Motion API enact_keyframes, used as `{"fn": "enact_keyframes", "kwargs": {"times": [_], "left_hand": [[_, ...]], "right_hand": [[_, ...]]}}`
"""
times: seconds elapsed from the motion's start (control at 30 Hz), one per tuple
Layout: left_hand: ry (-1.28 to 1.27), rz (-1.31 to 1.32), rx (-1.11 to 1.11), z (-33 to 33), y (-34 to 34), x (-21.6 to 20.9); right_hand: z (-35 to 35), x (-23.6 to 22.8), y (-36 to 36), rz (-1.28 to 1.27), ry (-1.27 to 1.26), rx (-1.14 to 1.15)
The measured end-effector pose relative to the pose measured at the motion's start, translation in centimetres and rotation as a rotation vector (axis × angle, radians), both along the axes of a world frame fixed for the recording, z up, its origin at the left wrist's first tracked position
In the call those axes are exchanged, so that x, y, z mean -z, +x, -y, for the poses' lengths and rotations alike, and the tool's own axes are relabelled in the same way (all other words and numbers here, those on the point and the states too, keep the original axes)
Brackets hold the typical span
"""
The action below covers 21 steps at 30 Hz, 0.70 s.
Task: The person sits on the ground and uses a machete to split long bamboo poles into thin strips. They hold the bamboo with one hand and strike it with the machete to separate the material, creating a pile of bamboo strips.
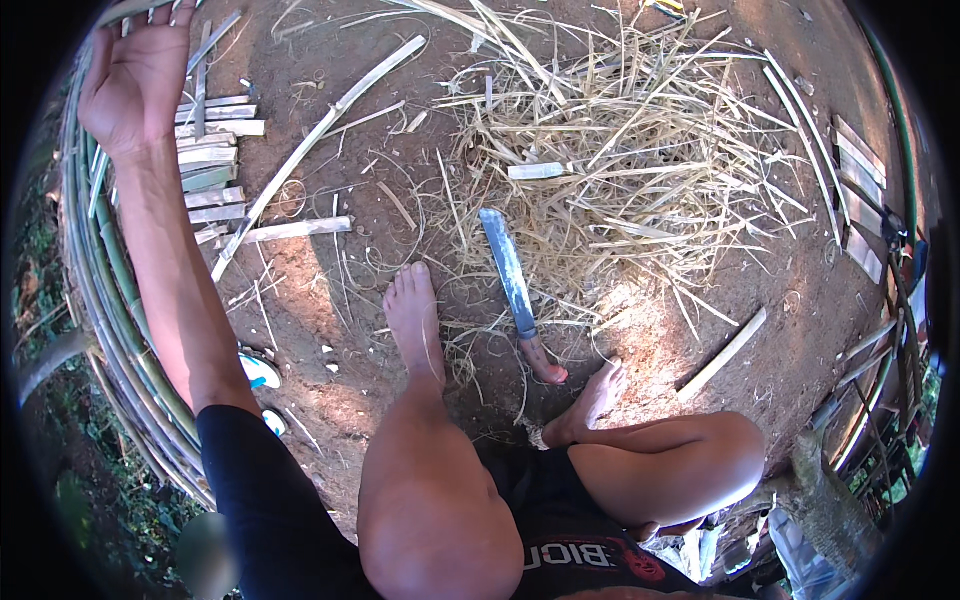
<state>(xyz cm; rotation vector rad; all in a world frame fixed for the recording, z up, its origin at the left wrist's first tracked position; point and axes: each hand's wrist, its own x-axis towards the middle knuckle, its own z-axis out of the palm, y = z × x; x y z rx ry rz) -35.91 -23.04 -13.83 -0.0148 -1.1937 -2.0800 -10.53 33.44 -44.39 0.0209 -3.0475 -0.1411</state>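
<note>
My left arm stretches out to the upper left, palm showing. The fingers of my left hand [140,75] are closed round a bamboo strip [128,10] at the picture's edge, which cuts off part of both. Of my right hand [650,531] only what look like fingertips show below my right knee; the rest is hidden. Between my bare feet lies a long knife [508,265] with a bluish, worn blade and a wooden handle, touched by neither hand. Beyond it spreads a heap of pale bamboo shavings [640,150].
Short split bamboo pieces [215,195] lie in a row at left, beside a long pale strip [330,120]. Bamboo poles [120,270] curve along the left edge. White-and-blue footwear [260,371] sits under my left arm. More flat pieces [860,200] and a loose stick [722,353] lie right.
</note>
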Motion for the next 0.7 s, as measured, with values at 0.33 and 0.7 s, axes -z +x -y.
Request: {"fn": "enact_keyframes", "kwargs": {"times": [0.33,0.7], "left_hand": [[0.151,-0.126,0.371,-3.1,7.4,-4.4],[-0.069,-0.120,0.242,-10.3,14.7,-19.7]], "right_hand": [[-6.5,-18.1,0.4,-0.124,-0.583,-0.169],[-10.4,-24.1,6.1,-0.180,-0.900,-0.227]]}}
